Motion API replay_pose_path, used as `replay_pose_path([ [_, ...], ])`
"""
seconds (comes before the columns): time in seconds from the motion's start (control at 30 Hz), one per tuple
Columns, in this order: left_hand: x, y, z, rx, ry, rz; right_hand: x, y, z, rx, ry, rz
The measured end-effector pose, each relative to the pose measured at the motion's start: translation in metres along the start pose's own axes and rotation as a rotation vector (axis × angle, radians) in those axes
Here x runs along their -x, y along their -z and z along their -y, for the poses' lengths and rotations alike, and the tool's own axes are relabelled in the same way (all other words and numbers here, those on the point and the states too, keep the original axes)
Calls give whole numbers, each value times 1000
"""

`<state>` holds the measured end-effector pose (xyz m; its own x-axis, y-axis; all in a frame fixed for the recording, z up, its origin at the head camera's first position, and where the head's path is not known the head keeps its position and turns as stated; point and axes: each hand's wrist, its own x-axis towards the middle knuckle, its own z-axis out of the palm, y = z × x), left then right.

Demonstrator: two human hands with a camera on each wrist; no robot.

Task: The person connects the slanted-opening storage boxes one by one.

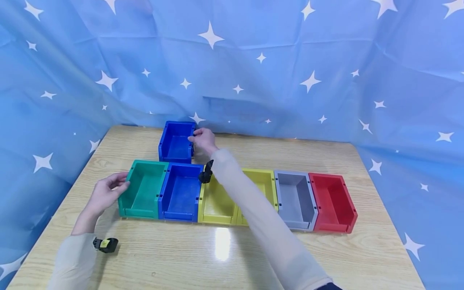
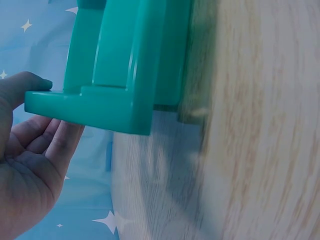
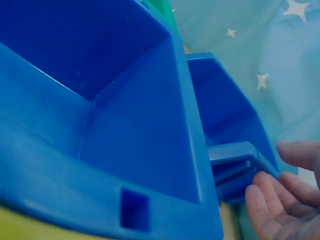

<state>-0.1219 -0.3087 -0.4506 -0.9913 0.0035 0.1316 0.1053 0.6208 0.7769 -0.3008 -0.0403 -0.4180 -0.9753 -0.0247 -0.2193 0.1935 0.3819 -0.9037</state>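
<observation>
At the left end of a row of bins, my left hand [image 1: 106,192] grips the outer side of a green bin [image 1: 143,189]. In the left wrist view the thumb lies at the green rim [image 2: 90,107], with the fingers bent on its other side. Behind the row stands a separate blue bin [image 1: 177,141]. My right hand [image 1: 204,140] holds that bin by its right side wall. In the right wrist view its fingers [image 3: 267,200] bend against the outside of the blue wall, and the thumb is near the rim. Both bins look empty.
Beside the green bin, the row continues with another blue bin [image 1: 181,193], two yellow bins [image 1: 219,203], a grey bin [image 1: 295,199] and a red bin [image 1: 333,203]. My right forearm crosses over the yellow bins. A blue star-patterned cloth [image 1: 253,80] hangs behind the wooden table [image 1: 174,257].
</observation>
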Motion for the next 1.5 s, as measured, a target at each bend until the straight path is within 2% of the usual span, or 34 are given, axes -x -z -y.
replay_pose_path([
  [0.13,1,1,-1,-2,5,-9,0,-4,1,-16,-28,13],
  [0.63,1,0,0,2,7,-21,4,-20,0,63,-18,-62],
  [0.9,1,-2,2,-1,2,-13,5,-21,2,58,-66,-59],
  [1.23,-1,-2,2,4,2,-7,6,-19,2,39,-58,-81],
  [1.5,0,-2,2,10,-1,-7,4,-17,-2,48,-89,-100],
])
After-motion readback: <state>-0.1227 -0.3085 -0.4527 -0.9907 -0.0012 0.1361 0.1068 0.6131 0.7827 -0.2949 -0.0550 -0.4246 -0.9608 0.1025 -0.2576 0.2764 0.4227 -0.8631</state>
